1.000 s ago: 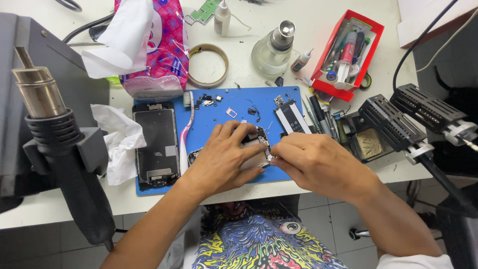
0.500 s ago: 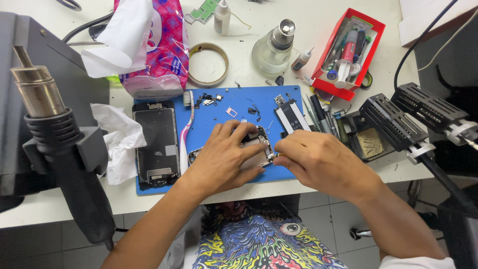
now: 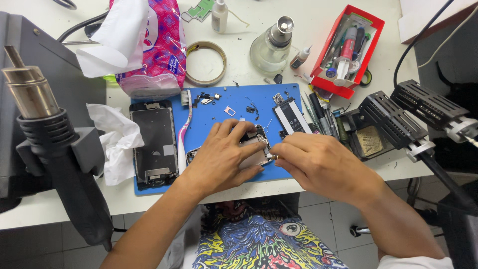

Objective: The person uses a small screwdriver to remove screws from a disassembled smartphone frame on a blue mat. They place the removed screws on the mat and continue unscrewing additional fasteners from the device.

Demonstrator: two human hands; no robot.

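Left hand [image 3: 221, 157] flat over an opened phone body [image 3: 256, 149] on the blue mat [image 3: 239, 102], fingers pressed down on it in a holding grip; right hand [image 3: 321, 162] just beside, fingertips [image 3: 277, 155] pinched together at the body's right edge, on what cannot be told. Around them on the mat: detached screen [image 3: 155, 142] and toothbrush [image 3: 185, 119] to the left, small loose parts [image 3: 206, 98] above, black battery [image 3: 290, 115] to the upper right. Farther out on the white table [image 3: 239, 65]: tape ring [image 3: 205, 63], glass bottle [image 3: 271, 47], red tool tray [image 3: 348, 50], tissue pack [image 3: 149, 45], hot-air gun [image 3: 45, 129].
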